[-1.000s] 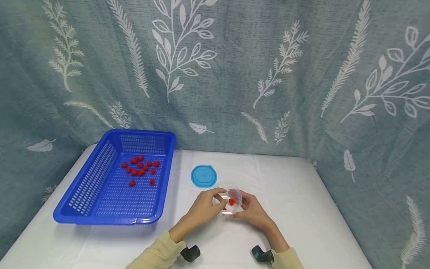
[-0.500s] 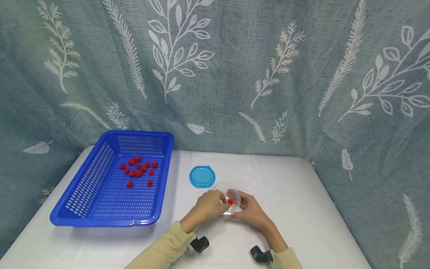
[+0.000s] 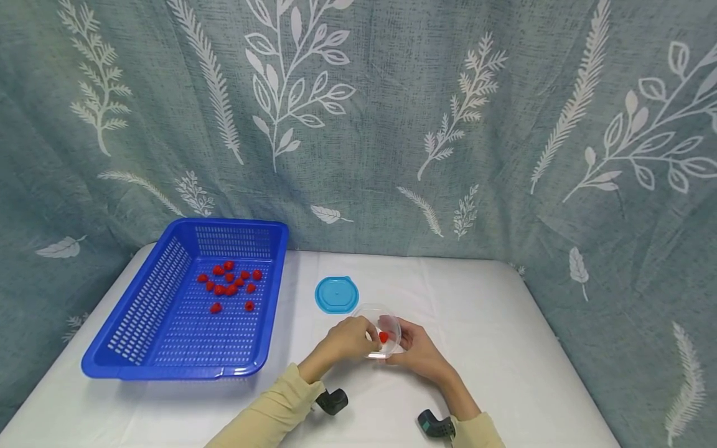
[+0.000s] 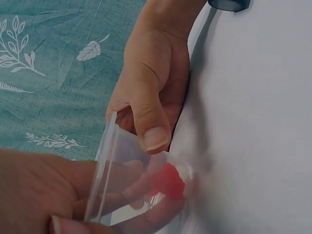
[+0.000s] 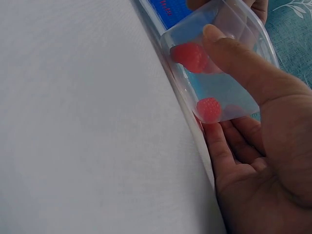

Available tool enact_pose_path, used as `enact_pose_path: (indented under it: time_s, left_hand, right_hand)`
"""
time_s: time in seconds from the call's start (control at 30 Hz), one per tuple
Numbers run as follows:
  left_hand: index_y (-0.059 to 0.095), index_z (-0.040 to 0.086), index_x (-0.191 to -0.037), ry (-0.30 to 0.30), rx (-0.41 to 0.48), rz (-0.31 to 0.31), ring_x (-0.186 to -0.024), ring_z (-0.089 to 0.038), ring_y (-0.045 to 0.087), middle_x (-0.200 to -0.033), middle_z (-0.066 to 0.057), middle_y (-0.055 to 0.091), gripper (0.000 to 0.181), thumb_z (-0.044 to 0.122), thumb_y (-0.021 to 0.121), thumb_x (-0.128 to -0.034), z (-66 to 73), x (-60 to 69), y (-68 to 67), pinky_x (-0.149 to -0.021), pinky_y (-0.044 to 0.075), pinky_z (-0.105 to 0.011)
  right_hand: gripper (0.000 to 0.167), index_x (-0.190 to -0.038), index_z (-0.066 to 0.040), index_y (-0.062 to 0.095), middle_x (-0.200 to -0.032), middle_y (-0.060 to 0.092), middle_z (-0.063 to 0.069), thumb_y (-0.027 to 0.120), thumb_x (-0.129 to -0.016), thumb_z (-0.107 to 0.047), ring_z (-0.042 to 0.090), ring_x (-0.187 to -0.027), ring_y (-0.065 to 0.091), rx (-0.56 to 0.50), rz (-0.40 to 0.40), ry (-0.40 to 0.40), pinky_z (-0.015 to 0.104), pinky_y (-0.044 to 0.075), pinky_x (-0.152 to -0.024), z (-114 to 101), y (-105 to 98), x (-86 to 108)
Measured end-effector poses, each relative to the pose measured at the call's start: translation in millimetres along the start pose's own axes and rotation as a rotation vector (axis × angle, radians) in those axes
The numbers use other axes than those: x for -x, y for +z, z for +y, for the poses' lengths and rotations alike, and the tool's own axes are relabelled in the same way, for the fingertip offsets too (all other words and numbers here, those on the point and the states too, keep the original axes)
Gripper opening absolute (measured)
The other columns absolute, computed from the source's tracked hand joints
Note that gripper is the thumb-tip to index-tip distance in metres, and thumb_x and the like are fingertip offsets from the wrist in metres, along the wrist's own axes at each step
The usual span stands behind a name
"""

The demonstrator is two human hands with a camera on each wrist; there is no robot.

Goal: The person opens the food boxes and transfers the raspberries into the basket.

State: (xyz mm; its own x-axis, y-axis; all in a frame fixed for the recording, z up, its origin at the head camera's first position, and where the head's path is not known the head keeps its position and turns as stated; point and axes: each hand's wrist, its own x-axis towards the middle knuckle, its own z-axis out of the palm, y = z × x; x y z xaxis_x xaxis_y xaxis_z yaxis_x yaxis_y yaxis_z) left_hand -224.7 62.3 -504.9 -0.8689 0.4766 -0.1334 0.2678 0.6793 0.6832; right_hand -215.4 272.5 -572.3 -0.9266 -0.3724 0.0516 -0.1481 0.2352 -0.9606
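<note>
In the head view, my right hand (image 3: 422,354) grips a clear plastic tub (image 3: 396,328) from the right, and the tub looks tilted. My left hand (image 3: 350,339) reaches into it from the left with curled fingers. Seen from the left wrist, those fingertips close on a red raspberry (image 4: 168,181) inside, partly blurred by the plastic. The right wrist view shows my right thumb along the tub wall and fingers on its far side. Through that wall I see one raspberry (image 5: 192,57) by the thumb tip and another raspberry (image 5: 208,109) lower down.
A blue perforated basket (image 3: 185,372) on the left holds several raspberries (image 3: 231,290). A round blue lid (image 3: 337,295) lies flat behind the tub. White cloth (image 3: 482,311) covers the table, and a leaf-patterned green curtain (image 3: 381,124) hangs behind.
My left hand has moved right and deeper into the tub, covering one of two raspberries seen there earlier. My right hand has kept its grip, and the camera has shifted slightly.
</note>
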Motion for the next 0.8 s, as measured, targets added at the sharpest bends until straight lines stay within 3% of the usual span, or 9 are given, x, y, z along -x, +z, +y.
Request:
enact_pose_path:
  time_s: [0.43,0.67,0.8]
  left_hand:
    - [0.082,0.009,-0.083,0.040,0.036,-0.001,-0.062,-0.008,0.049,-0.070,0.006,0.070,0.008,0.017,0.083,-0.0815,-2.0,-2.3,-1.5,-0.055,0.037,-0.024]
    - [0.079,0.012,-0.077,0.019,0.124,0.024,-0.062,-0.009,0.053,-0.067,0.006,0.067,0.006,0.014,0.085,-0.0777,-5.6,-2.7,2.0,-0.055,0.040,-0.024]
    - [0.078,0.011,-0.077,0.038,0.178,0.054,-0.063,-0.008,0.056,-0.067,0.006,0.068,0.008,0.012,0.086,-0.0771,-9.4,-4.7,5.8,-0.056,0.043,-0.025]
  right_hand:
    - [0.082,-0.148,-0.004,0.048,-0.148,0.053,0.017,0.088,-0.076,-0.005,0.032,-0.143,0.045,0.038,-0.007,-0.015,0.025,0.039,-0.111,-0.9,0.5,-0.3]
    - [0.084,-0.148,-0.004,0.049,-0.149,0.053,0.016,0.089,-0.075,-0.006,0.032,-0.144,0.044,0.046,-0.007,-0.012,0.029,0.038,-0.112,0.1,-0.2,-0.5]
    - [0.085,-0.149,-0.003,0.048,-0.150,0.052,0.017,0.088,-0.074,-0.002,0.033,-0.145,0.042,0.027,-0.015,-0.020,0.027,0.038,-0.112,1.5,-1.9,-0.5]
